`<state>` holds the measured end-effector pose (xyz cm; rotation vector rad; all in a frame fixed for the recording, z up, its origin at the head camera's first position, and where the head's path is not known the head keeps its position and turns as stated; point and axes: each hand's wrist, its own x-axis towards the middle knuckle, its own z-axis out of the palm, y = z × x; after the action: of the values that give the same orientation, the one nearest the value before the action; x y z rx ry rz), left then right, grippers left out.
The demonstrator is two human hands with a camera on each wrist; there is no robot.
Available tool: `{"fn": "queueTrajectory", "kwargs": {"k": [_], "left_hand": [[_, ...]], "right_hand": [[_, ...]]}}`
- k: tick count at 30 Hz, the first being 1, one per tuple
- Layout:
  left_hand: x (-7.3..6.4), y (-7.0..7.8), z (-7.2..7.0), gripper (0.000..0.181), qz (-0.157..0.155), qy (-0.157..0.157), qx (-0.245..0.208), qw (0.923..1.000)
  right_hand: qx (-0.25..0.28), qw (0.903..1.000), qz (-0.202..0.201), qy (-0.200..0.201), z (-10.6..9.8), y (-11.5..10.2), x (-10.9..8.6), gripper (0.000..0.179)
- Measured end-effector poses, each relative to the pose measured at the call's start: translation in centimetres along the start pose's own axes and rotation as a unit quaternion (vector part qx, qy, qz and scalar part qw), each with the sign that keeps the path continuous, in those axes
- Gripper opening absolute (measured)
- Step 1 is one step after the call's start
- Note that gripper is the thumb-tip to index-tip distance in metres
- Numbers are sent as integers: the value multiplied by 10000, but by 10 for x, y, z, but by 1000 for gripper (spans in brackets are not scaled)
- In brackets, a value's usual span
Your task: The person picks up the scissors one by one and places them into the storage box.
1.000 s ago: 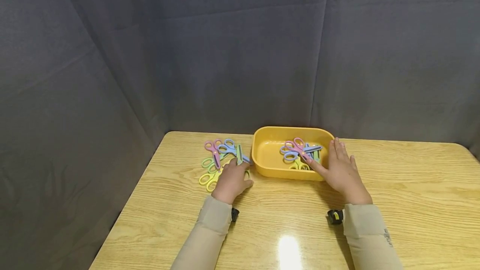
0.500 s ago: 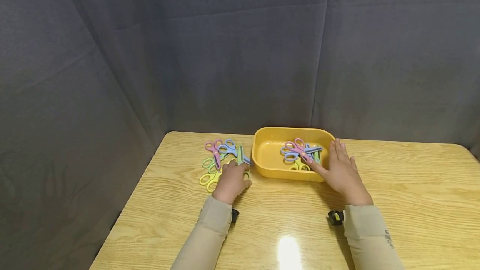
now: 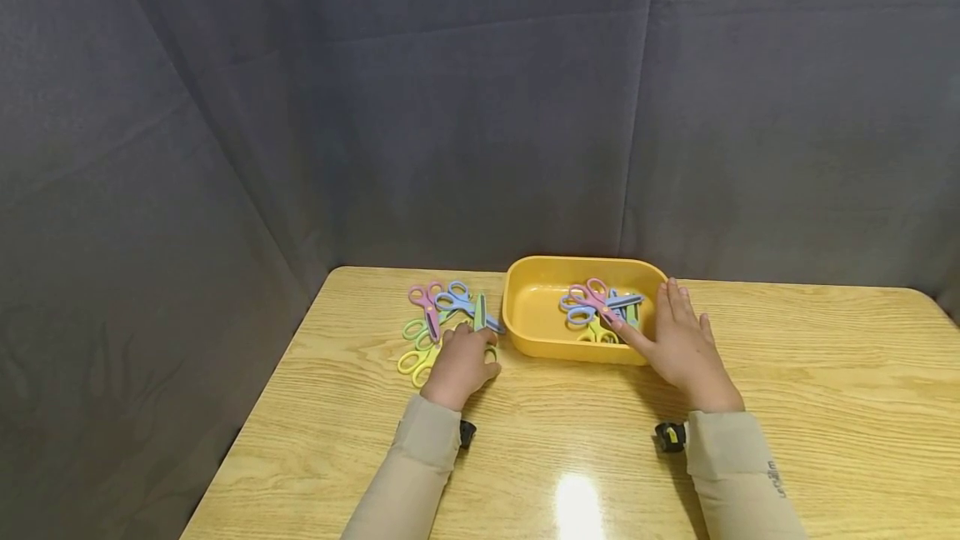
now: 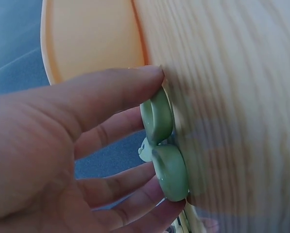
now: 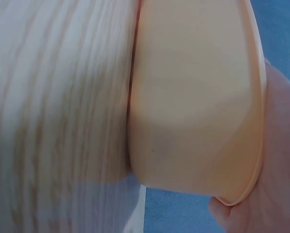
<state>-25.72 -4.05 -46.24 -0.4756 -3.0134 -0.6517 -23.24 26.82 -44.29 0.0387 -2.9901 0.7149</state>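
Among a pile of pastel scissors, my left hand holds a pair of green scissors by the handles. In the left wrist view the thumb presses one green loop, and the fingers reach round the other. The blades point away, beside the yellow bin. My right hand grips that bin at its near right corner, thumb over the rim and fingers along the right end. Inside the bin lie several scissors, with a pink pair on top near the thumb.
Left of the bin lie pink scissors, blue scissors and yellow scissors, overlapping one another. The wooden table ends at a grey curtain behind, and its left edge slopes toward me.
My left thumb has drawn in slightly toward the fingers at the green scissors. The right hand and the bin stay in place.
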Motion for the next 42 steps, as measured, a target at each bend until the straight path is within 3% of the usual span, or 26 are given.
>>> {"fn": "queueTrajectory", "kwargs": {"k": [7,16,27,35,42], "left_hand": [[1,-1,0,32,109,23,9,9999],[0,-3,0,32,66,-28,-98,9999],[1,-4,-3,32,86,-79,-169,9998],[-1,-3,-7,33,80,-154,-417,9990],[-1,-3,-11,32,222,179,-579,9979]], "right_hand": [[-30,9999,-95,24,-1,2,0,109],[-128,9994,-319,13,-2,5,1,90],[-152,9991,-368,109,-1,5,1,82],[-211,9988,-417,121,0,6,2,83],[-208,9990,-388,76,0,6,1,85]]}}
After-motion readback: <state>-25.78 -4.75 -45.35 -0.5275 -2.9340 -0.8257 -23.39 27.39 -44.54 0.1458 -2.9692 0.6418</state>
